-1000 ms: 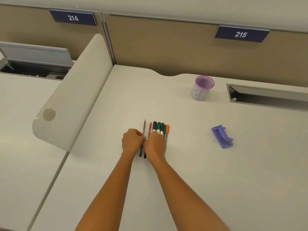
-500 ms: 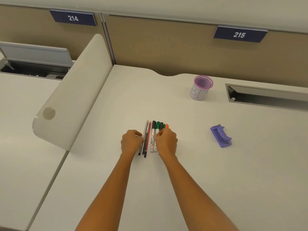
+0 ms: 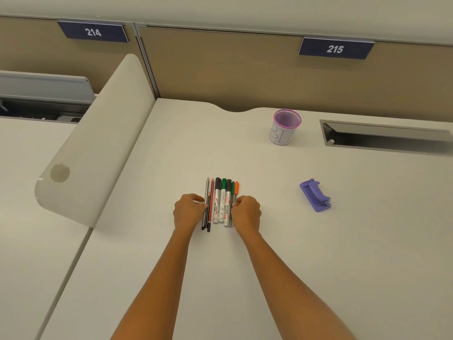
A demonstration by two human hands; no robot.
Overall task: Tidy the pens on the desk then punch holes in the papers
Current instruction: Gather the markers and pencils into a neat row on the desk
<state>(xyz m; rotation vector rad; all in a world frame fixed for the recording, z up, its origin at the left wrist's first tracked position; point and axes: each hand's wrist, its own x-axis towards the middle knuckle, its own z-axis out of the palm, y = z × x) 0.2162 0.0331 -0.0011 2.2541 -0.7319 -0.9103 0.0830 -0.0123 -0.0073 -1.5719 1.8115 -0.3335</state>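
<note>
Pens [image 3: 221, 202] lie rowed between left hand [image 3: 188, 212] and right hand [image 3: 246, 213], curled fingers [image 3: 241, 200] touching the outer ones.

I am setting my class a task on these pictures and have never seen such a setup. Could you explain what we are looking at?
There is no machine here. A person wears a camera on the head, which looks down at their own bare arms. The left hand and right hand, fingers curled, touch the two outer sides of a row of pens lying side by side on the pale desk. Whether they pinch any pen is unclear. Farther back stands a purple mesh cup, and to the right lies a purple hole punch. No papers show.
</note>
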